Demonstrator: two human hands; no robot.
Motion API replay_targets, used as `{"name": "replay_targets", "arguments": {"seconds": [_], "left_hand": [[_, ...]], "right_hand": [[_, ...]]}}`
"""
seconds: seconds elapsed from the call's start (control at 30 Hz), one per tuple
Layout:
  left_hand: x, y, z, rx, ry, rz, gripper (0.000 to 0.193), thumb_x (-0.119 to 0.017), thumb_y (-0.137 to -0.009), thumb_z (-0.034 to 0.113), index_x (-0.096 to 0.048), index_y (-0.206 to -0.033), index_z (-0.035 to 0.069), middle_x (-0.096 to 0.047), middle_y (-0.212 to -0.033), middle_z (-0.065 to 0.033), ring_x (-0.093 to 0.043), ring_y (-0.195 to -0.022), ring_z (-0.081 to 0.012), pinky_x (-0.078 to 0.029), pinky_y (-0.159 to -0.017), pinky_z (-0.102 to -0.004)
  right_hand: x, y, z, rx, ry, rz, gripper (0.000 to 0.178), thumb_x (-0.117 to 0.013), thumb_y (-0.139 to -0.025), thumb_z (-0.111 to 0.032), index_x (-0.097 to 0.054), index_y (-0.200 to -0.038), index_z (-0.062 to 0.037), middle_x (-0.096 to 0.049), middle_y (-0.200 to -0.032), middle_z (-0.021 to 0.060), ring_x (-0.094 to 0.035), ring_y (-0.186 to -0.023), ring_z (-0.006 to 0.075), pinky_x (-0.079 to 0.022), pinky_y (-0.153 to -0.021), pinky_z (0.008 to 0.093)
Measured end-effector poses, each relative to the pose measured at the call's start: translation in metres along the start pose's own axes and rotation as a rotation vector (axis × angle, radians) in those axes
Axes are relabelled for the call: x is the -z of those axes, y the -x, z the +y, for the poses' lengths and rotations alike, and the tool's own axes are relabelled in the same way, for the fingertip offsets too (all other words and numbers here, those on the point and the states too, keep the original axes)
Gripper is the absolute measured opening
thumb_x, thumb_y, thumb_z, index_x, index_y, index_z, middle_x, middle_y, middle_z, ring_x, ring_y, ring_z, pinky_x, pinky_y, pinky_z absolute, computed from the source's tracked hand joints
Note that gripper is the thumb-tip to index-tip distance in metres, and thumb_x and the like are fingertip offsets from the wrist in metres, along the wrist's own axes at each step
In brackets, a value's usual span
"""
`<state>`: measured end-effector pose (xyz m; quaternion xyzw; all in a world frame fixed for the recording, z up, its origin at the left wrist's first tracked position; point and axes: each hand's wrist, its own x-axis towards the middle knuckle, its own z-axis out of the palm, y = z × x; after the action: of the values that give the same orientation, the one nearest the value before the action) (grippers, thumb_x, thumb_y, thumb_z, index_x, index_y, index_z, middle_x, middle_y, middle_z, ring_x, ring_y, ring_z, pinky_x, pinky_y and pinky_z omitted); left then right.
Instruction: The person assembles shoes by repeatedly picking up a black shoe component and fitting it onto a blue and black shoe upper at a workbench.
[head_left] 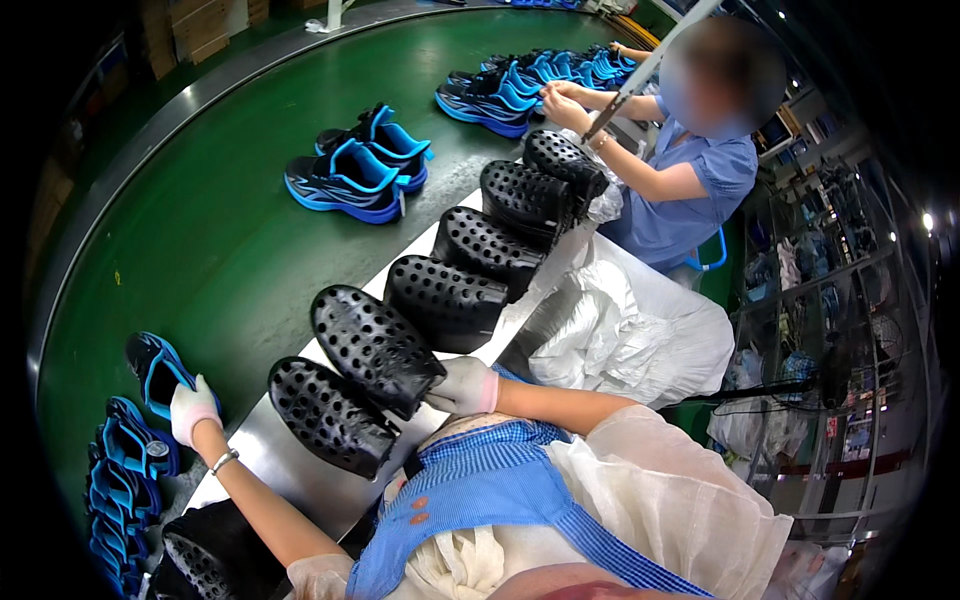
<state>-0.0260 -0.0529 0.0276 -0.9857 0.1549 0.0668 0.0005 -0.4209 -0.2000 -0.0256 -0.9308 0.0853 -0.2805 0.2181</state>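
Observation:
My left hand (193,408), in a white glove, grips the side of a black and blue sneaker (150,360) on the green surface at the left. My right hand (468,386), also gloved, is closed at the heel end of a black perforated shoe-shaped form (365,340); the form partly hides its fingers. A second perforated form (325,415) lies beside it, nearer me. Farther along the metal ledge (430,240), several more such forms stand in a row, among them one form (445,300) right behind the held one.
Sneakers are lined up (120,480) at the lower left. A sneaker pair (350,180) sits farther along the green belt (220,190), with more sneakers (490,100) beyond. A co-worker (680,180) in blue sits at the far right. White cloth (630,330) bulges beside the ledge.

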Motion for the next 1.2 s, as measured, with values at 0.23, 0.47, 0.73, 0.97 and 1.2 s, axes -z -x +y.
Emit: {"name": "replay_targets", "arguments": {"seconds": [0.23,0.47,0.73,0.97,1.2], "left_hand": [[0.001,-0.006,-0.013,0.062,0.029,-0.008,0.045,-0.047,-0.089,0.048,-0.064,-0.099,0.008,-0.067,-0.098,-0.0158,-0.065,-0.090,-0.0356,-0.052,-0.073,-0.0465],[0.001,-0.003,-0.011,0.073,0.021,-0.006,0.042,-0.044,-0.092,0.044,-0.063,-0.102,0.008,-0.066,-0.099,-0.0157,-0.064,-0.091,-0.0358,-0.052,-0.073,-0.0468],[0.007,0.002,-0.022,0.054,0.047,0.014,0.042,-0.046,-0.090,0.045,-0.062,-0.104,0.008,-0.065,-0.104,-0.0168,-0.063,-0.095,-0.0362,-0.051,-0.077,-0.0461],[0.022,0.028,-0.018,-0.058,-0.028,0.352,0.039,-0.058,-0.083,0.037,-0.059,-0.112,0.009,-0.059,-0.110,-0.0150,-0.058,-0.100,-0.0336,-0.049,-0.082,-0.0439],[0.022,0.044,0.001,-0.336,0.170,0.583,0.037,-0.062,-0.082,0.026,-0.060,-0.115,0.010,-0.059,-0.114,-0.0129,-0.054,-0.104,-0.0316,-0.045,-0.090,-0.0397]], "right_hand": [[0.011,-0.015,-0.009,-0.042,0.030,-0.105,0.010,-0.059,-0.081,-0.018,-0.061,-0.083,-0.0087,-0.056,-0.072,0.0069,-0.058,-0.065,0.0257,-0.048,-0.053,0.0377],[0.008,-0.011,-0.010,-0.056,0.069,-0.076,0.013,-0.061,-0.078,-0.019,-0.060,-0.075,-0.0071,-0.058,-0.074,0.0078,-0.059,-0.066,0.0259,-0.049,-0.055,0.0373],[0.004,0.001,-0.003,-0.128,0.041,-0.163,0.015,-0.058,-0.080,-0.023,-0.059,-0.076,-0.0083,-0.057,-0.070,0.0089,-0.059,-0.066,0.0280,-0.049,-0.057,0.0388],[0.000,0.005,0.003,-0.096,0.001,-0.131,0.015,-0.057,-0.080,-0.021,-0.056,-0.073,-0.0076,-0.056,-0.070,0.0088,-0.059,-0.069,0.0285,-0.049,-0.060,0.0389],[-0.004,0.008,0.004,-0.056,-0.005,-0.055,0.013,-0.058,-0.079,-0.019,-0.054,-0.074,-0.0081,-0.055,-0.069,0.0083,-0.058,-0.069,0.0277,-0.049,-0.061,0.0387]]}}
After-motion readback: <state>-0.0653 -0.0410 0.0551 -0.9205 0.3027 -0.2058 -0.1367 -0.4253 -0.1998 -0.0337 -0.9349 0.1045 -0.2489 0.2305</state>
